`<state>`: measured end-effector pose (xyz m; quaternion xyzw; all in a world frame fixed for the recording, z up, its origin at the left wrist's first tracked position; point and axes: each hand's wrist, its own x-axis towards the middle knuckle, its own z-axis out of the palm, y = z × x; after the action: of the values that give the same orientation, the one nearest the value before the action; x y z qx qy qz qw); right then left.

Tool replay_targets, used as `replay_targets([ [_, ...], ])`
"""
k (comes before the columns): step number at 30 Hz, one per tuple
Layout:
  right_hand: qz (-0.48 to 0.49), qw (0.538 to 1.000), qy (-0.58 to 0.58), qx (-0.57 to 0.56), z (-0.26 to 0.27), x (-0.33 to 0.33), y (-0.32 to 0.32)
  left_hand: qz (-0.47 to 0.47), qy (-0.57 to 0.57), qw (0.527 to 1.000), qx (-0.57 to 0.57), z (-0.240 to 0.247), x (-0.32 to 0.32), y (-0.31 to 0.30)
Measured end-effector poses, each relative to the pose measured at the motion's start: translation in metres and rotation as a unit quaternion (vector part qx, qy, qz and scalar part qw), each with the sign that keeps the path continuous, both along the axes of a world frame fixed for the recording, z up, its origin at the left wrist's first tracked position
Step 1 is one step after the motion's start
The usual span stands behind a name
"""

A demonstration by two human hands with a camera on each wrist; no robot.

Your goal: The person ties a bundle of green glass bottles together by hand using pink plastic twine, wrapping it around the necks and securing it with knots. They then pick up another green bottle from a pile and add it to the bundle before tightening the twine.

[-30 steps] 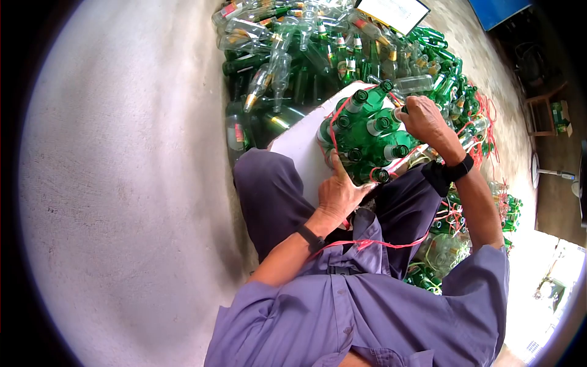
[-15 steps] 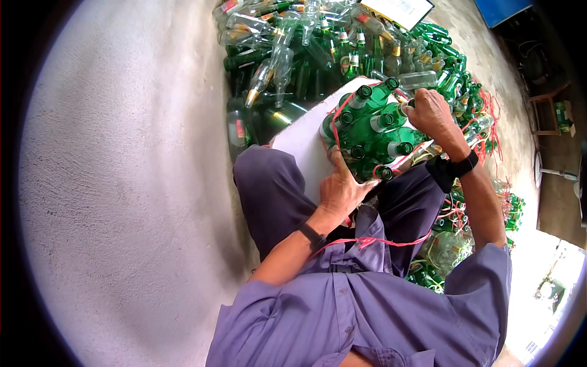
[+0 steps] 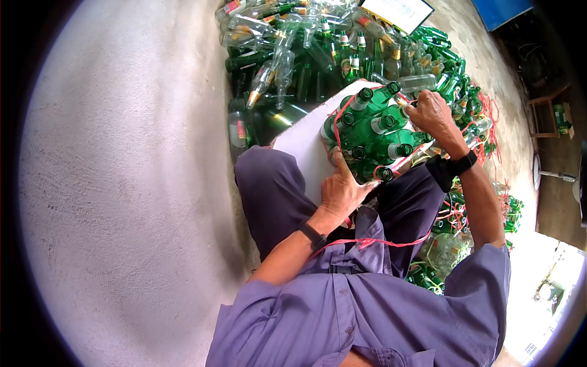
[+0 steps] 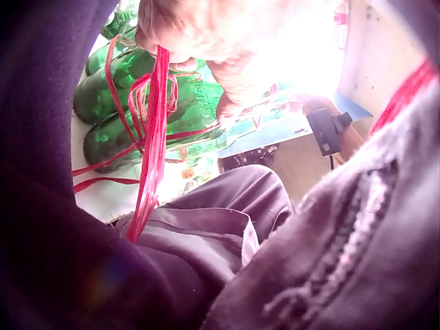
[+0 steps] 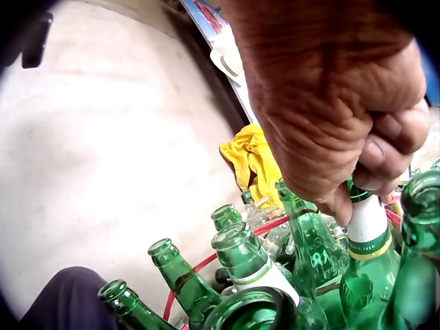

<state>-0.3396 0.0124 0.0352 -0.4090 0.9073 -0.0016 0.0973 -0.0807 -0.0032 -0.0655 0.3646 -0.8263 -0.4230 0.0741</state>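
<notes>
Upright green glass bottles (image 3: 378, 129) stand bunched on a white board (image 3: 302, 162) over the lap, with red plastic string looped around them. My right hand (image 3: 431, 115) grips one bottle at the far right side of the bunch by its neck. Its white neck label (image 5: 366, 221) shows below the fingers in the right wrist view. At the near side, my left hand (image 3: 343, 194) lies against the bottles, forefinger along them. A red string (image 4: 155, 137) runs down from between its curled fingers in the left wrist view. The string's knot (image 4: 143, 143) lies against the bottles' sides.
A big heap of loose clear and green bottles (image 3: 287, 67) lies beyond the board. Tied bottle bundles (image 3: 455, 214) stand on the right. A pale wall (image 3: 128, 183) rises on the left. Yellow cloth (image 5: 254, 161) lies past the bunch.
The right hand has shifted slightly up and to the right, still at the bottle's neck. The left hand keeps its place against the bunch.
</notes>
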Motion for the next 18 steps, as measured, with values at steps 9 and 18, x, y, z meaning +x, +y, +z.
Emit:
replay_targets([
  [9,0.000,0.999,0.021,-0.032,-0.009,-0.005,0.002,0.004,0.014,1.000,-0.010,0.002,0.001,0.000],
  [18,0.024,0.998,0.051,-0.026,-0.011,-0.001,0.010,-0.002,0.016,1.000,-0.007,-0.002,0.000,-0.001],
])
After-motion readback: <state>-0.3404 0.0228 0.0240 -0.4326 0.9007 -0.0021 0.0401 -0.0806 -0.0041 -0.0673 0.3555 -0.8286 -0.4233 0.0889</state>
